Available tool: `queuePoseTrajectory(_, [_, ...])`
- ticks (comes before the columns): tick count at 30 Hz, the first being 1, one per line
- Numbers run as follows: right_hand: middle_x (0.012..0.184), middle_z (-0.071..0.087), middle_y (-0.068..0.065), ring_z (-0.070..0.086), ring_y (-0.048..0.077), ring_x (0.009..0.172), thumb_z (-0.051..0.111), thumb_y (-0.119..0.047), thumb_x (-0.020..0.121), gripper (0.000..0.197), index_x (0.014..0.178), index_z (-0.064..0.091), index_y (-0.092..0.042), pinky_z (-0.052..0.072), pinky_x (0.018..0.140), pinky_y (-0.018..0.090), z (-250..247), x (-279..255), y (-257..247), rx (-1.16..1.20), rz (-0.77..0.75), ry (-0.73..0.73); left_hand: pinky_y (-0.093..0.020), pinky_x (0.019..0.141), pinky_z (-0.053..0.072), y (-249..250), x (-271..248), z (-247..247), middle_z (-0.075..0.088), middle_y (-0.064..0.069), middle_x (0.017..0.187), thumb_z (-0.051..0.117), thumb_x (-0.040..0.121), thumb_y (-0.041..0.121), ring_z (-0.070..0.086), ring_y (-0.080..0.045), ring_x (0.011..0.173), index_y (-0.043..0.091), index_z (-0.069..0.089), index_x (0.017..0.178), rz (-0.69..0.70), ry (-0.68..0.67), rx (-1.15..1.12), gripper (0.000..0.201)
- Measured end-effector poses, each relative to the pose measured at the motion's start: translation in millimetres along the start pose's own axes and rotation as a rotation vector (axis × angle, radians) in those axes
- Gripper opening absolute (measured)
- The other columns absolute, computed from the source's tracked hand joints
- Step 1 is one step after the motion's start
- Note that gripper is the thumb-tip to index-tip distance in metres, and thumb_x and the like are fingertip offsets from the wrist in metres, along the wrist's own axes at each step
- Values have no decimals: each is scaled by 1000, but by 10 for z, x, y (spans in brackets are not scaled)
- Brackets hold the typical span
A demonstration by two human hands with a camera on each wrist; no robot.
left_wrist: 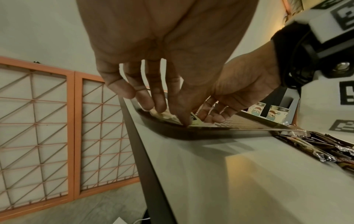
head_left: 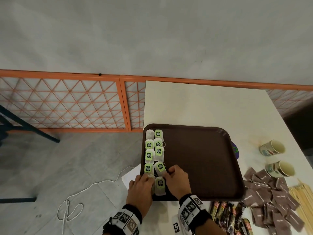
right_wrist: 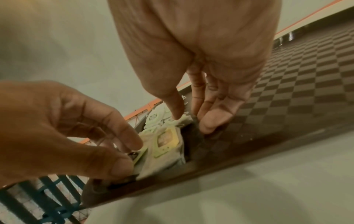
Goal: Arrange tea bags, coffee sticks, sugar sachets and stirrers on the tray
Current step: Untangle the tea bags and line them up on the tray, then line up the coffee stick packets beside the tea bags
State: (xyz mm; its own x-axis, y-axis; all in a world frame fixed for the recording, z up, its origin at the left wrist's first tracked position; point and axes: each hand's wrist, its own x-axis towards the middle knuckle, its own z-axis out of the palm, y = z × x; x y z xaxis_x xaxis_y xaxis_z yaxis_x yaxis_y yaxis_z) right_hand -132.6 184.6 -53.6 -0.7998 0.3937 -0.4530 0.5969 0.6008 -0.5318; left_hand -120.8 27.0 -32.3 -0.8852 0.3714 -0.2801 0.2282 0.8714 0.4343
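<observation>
A dark brown tray [head_left: 203, 158] lies on the white table. Two columns of tea bags [head_left: 159, 153] with green tags fill its left side. My left hand [head_left: 149, 178] is at the tray's near left corner and covers one bag there. In the right wrist view my left hand [right_wrist: 122, 154] pinches that bag's green tag [right_wrist: 140, 153] between thumb and forefinger. My right hand [head_left: 167, 172] is just right of the nearest tea bag [head_left: 160, 185]. Its thumb tip [right_wrist: 177, 115] touches a bag's edge, and its fingertips [right_wrist: 210, 121] rest on the tray floor [right_wrist: 287, 91].
Right of the tray lie brown sugar sachets [head_left: 269, 195], wooden stirrers [head_left: 303, 200] and two paper cups [head_left: 272, 147]. Coffee sticks [head_left: 227, 216] sit at the near edge. The tray's left side lines up with the table's left edge, with floor and a white cable [head_left: 71, 206] below.
</observation>
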Motion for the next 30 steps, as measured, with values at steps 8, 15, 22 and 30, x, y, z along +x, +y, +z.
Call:
queuePoseTrajectory(8, [86,67,-5,63,11,80,63,-45,88,20,78,61,-28,53,71,29,80,-68,33,-1,-50,-3,-31,100,36,15,-24,-39,46,7,140,48,96,19,43,-19,124,28,50,134,-3,-2,11,39])
queuePoseTrajectory(15, [82,67,-5,62,12,77,59,-51,90,30,75,59,-25,50,69,28,45,-74,36,21,-30,-38,-30,102,36,-14,-9,-14,45,8,138,45,98,23,42,-17,124,32,50,134,-12,2,24,38])
queuePoseTrajectory(22, [95,63,-5,60,12,86,72,-40,84,19,93,57,-32,46,70,16,-27,-237,90,76,-107,-66,-34,90,45,43,-4,-31,58,3,119,56,94,23,53,-20,110,26,65,114,5,70,-34,22])
queuePoseTrajectory(30, [82,63,-12,59,6,77,63,-30,91,9,86,66,-23,49,74,26,-1039,-898,1099,23,-99,106,-26,75,51,879,-209,162,57,16,84,60,92,35,55,-2,79,38,56,81,213,-169,-256,12])
